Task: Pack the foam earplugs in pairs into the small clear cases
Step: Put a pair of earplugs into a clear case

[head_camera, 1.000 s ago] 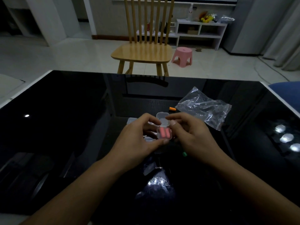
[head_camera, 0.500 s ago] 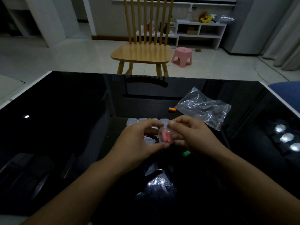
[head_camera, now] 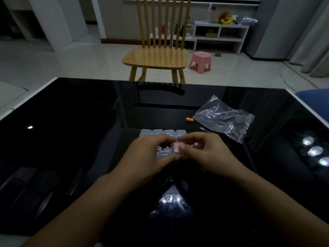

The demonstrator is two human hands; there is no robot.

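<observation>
Between the two hands, just above the black surface (head_camera: 74,132), sits a small clear case (head_camera: 176,148) with pink earplugs showing through it. The left hand (head_camera: 147,157) has its grip curled round the case from the 9 o'clock side, thumb under the near edge and fingertips over the far edge. The right hand (head_camera: 210,154) pinches the same case from 3 o'clock, thumb on the near corner and forefinger bent over the top. Whether the lid is fully snapped down cannot be told, as the fingers cover the edges.

Just beside the held case at 7 o'clock another clear case (head_camera: 163,154) lies on the surface, partly hidden by the left hand. At 12 o'clock from the hands, close behind the fingertips, stands a row of four clear cases (head_camera: 162,133), touching side by side. A bit of pink (head_camera: 195,144) shows past the right forefinger, too small to identify. Farther out at 1 o'clock a single orange earplug (head_camera: 189,119) lies alone, and just beside it at 2 o'clock spreads a crumpled clear plastic bag (head_camera: 224,118). Beyond the far edge of the surface, at 12 o'clock, a wooden chair (head_camera: 156,57) stands on the floor with a pink stool (head_camera: 200,61) to its right.
</observation>
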